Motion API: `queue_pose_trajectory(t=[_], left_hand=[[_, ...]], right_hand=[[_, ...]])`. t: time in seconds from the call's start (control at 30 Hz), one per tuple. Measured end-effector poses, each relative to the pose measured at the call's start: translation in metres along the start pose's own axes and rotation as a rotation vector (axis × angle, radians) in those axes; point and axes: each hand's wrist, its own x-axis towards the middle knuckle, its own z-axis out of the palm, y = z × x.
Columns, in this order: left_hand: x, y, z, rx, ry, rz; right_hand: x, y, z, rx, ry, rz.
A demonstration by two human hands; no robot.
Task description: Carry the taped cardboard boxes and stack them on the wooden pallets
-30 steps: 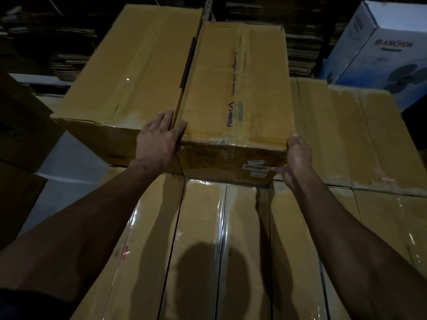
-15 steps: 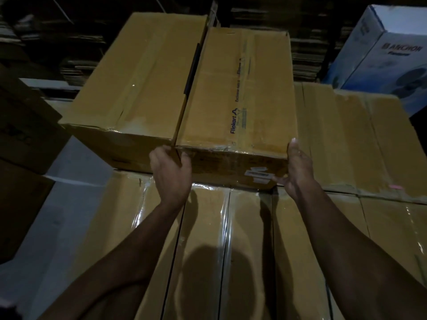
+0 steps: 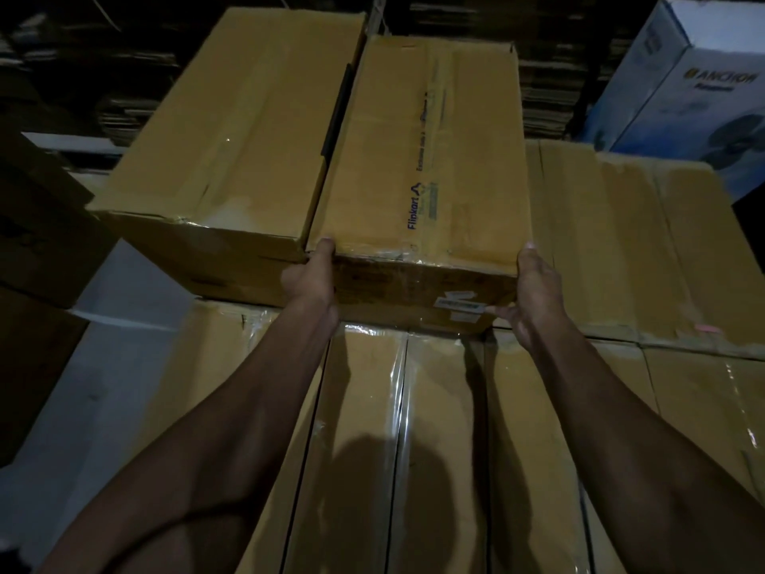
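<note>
Our left hand point(image 3: 308, 279) has moved to the box's point(image 3: 426, 159) near-left corner; both it and our right hand point(image 3: 534, 292) grasp it.

"Flipkart" on the taped box point(image 3: 422, 159); "ANCHOR" on the white carton point(image 3: 695, 97).

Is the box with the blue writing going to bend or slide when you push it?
The Flipkart box probably stays stiff: its edges look square under both hands. It may slide fairly easily, since it sits on glossy taped boxes. It seems unlikely to tip, being long and low, with a neighbouring box beside it.
</note>
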Motion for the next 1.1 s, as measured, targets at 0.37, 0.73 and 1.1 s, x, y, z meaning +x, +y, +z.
queue_pose_trajectory(t=[0.37, 0.73, 1.1], left_hand=[[0.008, 0.002, 0.017, -0.088, 0.057, -0.074], [0.009, -0.007, 0.009, -0.012, 0.012, -0.069], [-0.009, 0.001, 0.001, 0.111, -0.041, -0.07]], right_hand=[[0.008, -0.011, 0.004, -0.066, 0.008, -0.006], [0.007, -0.004, -0.004, -0.078, -0.013, -0.005], [-0.015, -0.011, 0.0, -0.124, 0.0, 0.015]])
